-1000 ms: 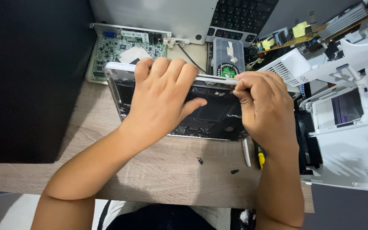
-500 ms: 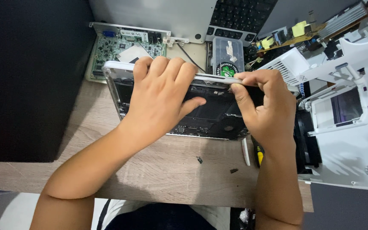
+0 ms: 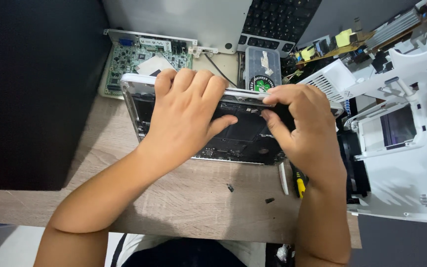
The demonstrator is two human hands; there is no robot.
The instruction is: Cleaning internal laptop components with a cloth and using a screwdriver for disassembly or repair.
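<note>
An opened silver laptop base (image 3: 139, 106) lies bottom-up on the wooden desk (image 3: 184, 207), its dark internals and black battery cells (image 3: 240, 131) exposed. My left hand (image 3: 186, 111) rests flat across the middle of it, fingers hooked over the far silver edge. My right hand (image 3: 302, 131) grips the right part of the base, thumb pressed down on the dark internals and fingers curled over the far edge. Two small dark screws (image 3: 230, 188) lie loose on the desk in front of the base.
A green circuit board (image 3: 134, 59) lies behind the base, beside a second laptop's keyboard (image 3: 277, 22). A small clear plastic box (image 3: 263, 66) stands behind my hands. A yellow-handled screwdriver (image 3: 300, 185) and a white pry tool (image 3: 283, 178) lie by my right wrist. White plastic housing parts (image 3: 401, 163) crowd the right; a black panel (image 3: 30, 94) fills the left.
My right hand has opened its grip slightly and its thumb has slid left onto the internals. My left hand and the laptop base have stayed put.
</note>
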